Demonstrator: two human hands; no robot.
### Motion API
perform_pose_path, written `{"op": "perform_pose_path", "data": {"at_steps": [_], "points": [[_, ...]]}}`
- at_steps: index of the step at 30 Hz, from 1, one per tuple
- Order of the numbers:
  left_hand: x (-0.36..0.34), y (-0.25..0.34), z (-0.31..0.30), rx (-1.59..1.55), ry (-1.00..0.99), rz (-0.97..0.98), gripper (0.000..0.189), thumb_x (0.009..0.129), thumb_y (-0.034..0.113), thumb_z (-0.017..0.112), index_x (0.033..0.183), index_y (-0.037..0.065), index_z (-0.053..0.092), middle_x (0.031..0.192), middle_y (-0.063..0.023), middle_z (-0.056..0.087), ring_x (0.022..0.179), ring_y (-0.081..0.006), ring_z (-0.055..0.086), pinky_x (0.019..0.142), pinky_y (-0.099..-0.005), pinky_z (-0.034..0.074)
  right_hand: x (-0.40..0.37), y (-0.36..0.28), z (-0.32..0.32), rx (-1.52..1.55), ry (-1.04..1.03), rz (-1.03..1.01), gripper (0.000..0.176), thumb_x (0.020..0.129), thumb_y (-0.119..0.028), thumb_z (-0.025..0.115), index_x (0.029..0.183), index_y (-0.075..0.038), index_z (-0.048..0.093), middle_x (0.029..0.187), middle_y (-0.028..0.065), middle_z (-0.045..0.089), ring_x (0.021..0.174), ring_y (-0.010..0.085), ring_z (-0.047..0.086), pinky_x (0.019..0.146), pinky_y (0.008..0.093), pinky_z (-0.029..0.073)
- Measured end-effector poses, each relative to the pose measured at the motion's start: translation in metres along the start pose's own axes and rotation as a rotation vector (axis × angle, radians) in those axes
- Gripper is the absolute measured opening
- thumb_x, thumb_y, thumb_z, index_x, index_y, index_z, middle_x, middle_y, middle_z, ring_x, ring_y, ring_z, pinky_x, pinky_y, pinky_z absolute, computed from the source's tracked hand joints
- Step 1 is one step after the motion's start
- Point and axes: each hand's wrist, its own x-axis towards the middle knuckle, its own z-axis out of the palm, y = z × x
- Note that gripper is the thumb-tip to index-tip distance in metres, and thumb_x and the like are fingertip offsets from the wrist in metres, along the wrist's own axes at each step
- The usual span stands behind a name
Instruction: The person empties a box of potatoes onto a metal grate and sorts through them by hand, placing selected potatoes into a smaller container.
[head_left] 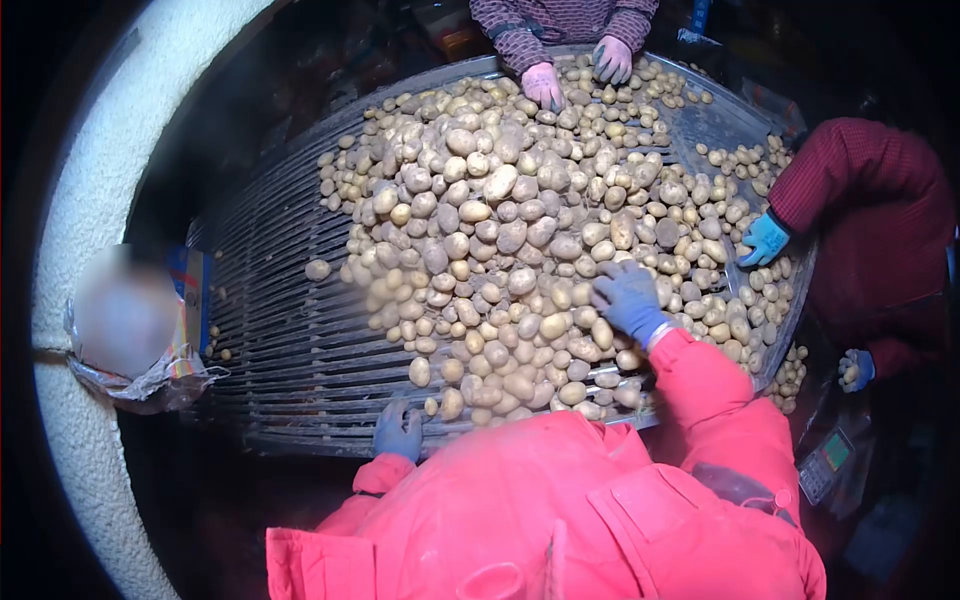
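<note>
A large heap of potatoes [510,235] covers much of a slatted metal grate [290,330]. My right hand [628,300], in a blue-grey glove, reaches over the right side of the heap. Its fingers are apart and touch the potatoes beneath; nothing is visibly gripped. At the near edge of the grate, my left hand [398,430] rests in a matching glove, with its fingers extended on the bars. A potato [420,372] lies a little beyond it, and it holds nothing that I can see. Pink sleeves cover both my arms.
Across the grate, a person's pink-gloved hands [543,86] touch potatoes. At the right, a person in a dark red sleeve [850,170] has one blue-gloved hand [764,240] on potatoes and another [857,370] lower down holding one. A plastic-wrapped bag [150,380] stands left.
</note>
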Motion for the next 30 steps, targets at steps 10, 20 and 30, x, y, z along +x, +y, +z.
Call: {"op": "perform_pose_path", "data": {"at_steps": [10,20,30], "points": [[0.0,0.02,-0.012,-0.035,0.036,-0.024,0.029,0.09,0.029,0.063,0.11,0.008,0.066,0.114,-0.0151,0.064,0.107,-0.0368,0.06,0.092,-0.044,0.049,0.038,0.084,-0.015,-0.151,0.2,0.333,0.049,0.076,-0.021,0.07,0.124,-0.018,0.06,0.123,0.0071,0.058,0.11,0.0335,0.058,0.091,0.0418,0.049],[0.0,0.008,-0.003,-0.04,0.065,0.024,0.031,0.09,0.03,0.063,0.111,0.006,0.066,0.116,-0.0161,0.064,0.108,-0.0366,0.06,0.094,-0.044,0.049,0.102,0.083,0.004,0.169,-0.519,0.491,0.055,0.068,-0.024,0.074,0.122,-0.016,0.065,0.127,0.0135,0.063,0.115,0.0349,0.062,0.095,0.0439,0.051],[-0.001,0.017,-0.009,-0.11,0.078,-0.005,0.03,0.089,0.028,0.065,0.11,0.007,0.067,0.114,-0.0158,0.065,0.106,-0.0367,0.061,0.092,-0.0449,0.049,0.041,0.017,-0.041,-0.047,-0.852,0.29,0.045,0.07,-0.023,0.072,0.113,-0.011,0.067,0.121,0.021,0.062,0.109,0.0376,0.064,0.09,0.0444,0.054]]}}
